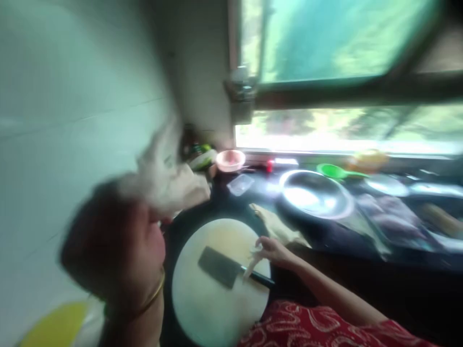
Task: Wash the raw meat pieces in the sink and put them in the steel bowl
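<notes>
My left hand (pixel 133 241), blurred and raised at the left, is closed on a crumpled whitish piece (pixel 166 178), perhaps cloth, paper or thin plastic. A gold bangle (pixel 154 299) circles that wrist. Over the right edge of a round white cutting board (pixel 195 318), my right hand (pixel 271 250) pinches a thin pale strip (pixel 251 267) whose kind I cannot make out. The strip hangs above the handle of a cleaver (pixel 219 266), which lies flat on the board. Just beyond my right hand lies a long pale piece (pixel 278 226), possibly poultry, on the dark counter.
A large metal bowl (pixel 349 205) stands right of the board. Behind it are a green ladle (pixel 331 170) and a pink bowl (pixel 230 160). Plastic-wrapped stuff (pixel 390 217) and plates crowd the right side. A tiled wall (pixel 72 120) bounds the left; a window is ahead.
</notes>
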`<action>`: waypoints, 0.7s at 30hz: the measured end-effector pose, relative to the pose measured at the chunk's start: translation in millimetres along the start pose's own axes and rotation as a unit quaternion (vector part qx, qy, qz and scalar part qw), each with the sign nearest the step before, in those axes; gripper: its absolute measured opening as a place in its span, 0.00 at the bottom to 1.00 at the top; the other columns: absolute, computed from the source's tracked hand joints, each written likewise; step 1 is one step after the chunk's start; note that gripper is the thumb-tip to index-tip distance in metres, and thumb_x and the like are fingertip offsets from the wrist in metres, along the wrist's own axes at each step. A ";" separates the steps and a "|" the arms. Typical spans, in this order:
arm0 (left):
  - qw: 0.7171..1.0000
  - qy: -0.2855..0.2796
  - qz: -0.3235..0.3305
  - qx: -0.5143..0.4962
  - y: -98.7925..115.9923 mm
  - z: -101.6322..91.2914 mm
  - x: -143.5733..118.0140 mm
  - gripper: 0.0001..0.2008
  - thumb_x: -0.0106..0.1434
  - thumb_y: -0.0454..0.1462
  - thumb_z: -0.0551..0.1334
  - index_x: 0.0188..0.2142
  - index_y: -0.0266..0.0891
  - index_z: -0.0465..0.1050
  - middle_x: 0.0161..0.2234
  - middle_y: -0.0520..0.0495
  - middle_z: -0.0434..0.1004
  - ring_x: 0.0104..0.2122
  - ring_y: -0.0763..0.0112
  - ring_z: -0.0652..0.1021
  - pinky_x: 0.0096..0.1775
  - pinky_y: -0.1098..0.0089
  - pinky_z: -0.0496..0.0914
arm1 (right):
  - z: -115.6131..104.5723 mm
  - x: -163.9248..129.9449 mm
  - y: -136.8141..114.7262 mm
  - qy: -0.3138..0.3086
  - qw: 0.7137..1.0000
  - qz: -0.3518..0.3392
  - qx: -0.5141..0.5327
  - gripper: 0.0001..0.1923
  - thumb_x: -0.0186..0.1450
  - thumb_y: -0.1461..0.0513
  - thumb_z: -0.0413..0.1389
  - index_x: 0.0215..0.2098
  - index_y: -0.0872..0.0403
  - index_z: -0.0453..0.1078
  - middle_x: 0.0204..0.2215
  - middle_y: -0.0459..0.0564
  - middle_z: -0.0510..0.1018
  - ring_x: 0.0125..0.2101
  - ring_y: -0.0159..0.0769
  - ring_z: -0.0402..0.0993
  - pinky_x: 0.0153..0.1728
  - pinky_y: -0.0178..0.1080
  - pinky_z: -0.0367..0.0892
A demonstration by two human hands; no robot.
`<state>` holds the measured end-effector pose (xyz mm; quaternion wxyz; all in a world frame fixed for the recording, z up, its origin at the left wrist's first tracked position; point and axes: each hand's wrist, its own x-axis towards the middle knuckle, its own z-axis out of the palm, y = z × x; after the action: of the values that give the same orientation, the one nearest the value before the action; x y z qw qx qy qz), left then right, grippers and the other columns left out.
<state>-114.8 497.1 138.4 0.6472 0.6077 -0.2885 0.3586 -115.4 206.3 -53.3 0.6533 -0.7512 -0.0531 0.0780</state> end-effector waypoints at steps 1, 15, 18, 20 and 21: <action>0.999 -0.023 -0.031 0.007 -15.1 41.4 1.0 0.15 0.55 0.37 0.61 0.41 0.59 0.76 0.45 0.59 0.76 0.48 0.62 0.75 0.36 0.59 0.78 | -17.3 -14.6 -4.7 0.043 0.998 -0.023 0.027 0.15 0.54 0.52 0.64 0.31 0.55 0.71 0.23 0.46 0.75 0.25 0.33 0.70 0.27 0.35 0.66; 0.699 -0.450 -0.490 -0.259 -23.8 471.8 -318.0 0.32 0.50 0.38 0.70 0.54 0.41 0.65 0.50 0.42 0.72 0.47 0.63 0.75 0.48 0.66 0.70 | -237.8 -271.7 83.5 0.533 0.801 -0.047 0.269 0.23 0.50 0.48 0.66 0.35 0.53 0.69 0.30 0.47 0.76 0.30 0.34 0.72 0.32 0.35 0.68; 0.712 -0.453 -0.487 -0.225 0.3 539.5 -372.3 0.29 0.50 0.36 0.68 0.52 0.39 0.66 0.50 0.40 0.72 0.46 0.63 0.75 0.47 0.65 0.70 | -287.6 -338.6 110.9 0.530 0.800 -0.014 0.281 0.26 0.50 0.48 0.65 0.41 0.53 0.69 0.33 0.49 0.77 0.32 0.37 0.73 0.32 0.37 0.69; 0.708 -0.430 -0.516 -0.219 11.5 581.7 -394.9 0.29 0.50 0.36 0.68 0.51 0.38 0.64 0.47 0.40 0.74 0.43 0.63 0.76 0.45 0.65 0.71 | -319.3 -378.6 122.7 0.542 0.797 0.014 0.265 0.29 0.49 0.50 0.65 0.45 0.53 0.68 0.35 0.49 0.77 0.30 0.36 0.73 0.30 0.37 0.68; 0.705 -0.418 -0.530 -0.217 15.0 602.2 -400.6 0.29 0.49 0.36 0.68 0.51 0.37 0.63 0.44 0.41 0.75 0.41 0.64 0.77 0.43 0.65 0.72 | -334.0 -396.9 127.5 0.556 0.792 0.026 0.250 0.28 0.49 0.51 0.64 0.46 0.53 0.69 0.35 0.49 0.77 0.29 0.34 0.73 0.29 0.36 0.68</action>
<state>-320.4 -146.6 -120.0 0.6575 0.5908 -0.2300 -0.4071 -445.7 -208.9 -115.7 0.7332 -0.4763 0.3602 -0.3253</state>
